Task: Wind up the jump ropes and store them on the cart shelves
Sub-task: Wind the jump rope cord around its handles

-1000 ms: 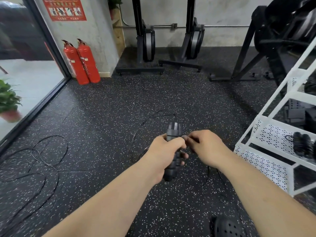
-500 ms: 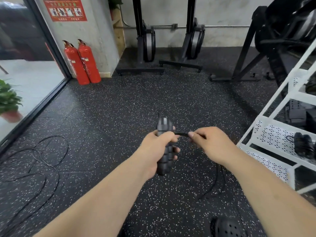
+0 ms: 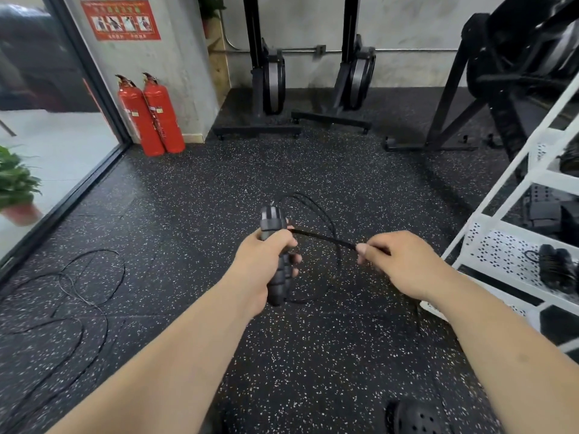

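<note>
My left hand (image 3: 264, 261) grips the black ribbed handles of a jump rope (image 3: 273, 223), held upright in front of me. My right hand (image 3: 398, 264) pinches the thin black cord (image 3: 326, 239) and holds it taut, stretched out to the right of the handles. More of the cord loops above the handles and hangs below my hands toward the floor. A second jump rope (image 3: 78, 296) lies in loose coils on the floor at the left. The white cart (image 3: 501, 245) stands at the right, with a wound jump rope (image 3: 556, 266) lying on its perforated shelf.
Two red fire extinguishers (image 3: 150, 115) stand by the wall at the back left beside a glass door. Black gym machines (image 3: 272, 76) line the back wall and right. A potted plant (image 3: 15, 183) sits outside the glass. My black shoe (image 3: 413, 418) shows at the bottom.
My right hand has moved away to the right from the handles, drawing the cord out taut. The handles have shifted slightly left and up in my left hand.
</note>
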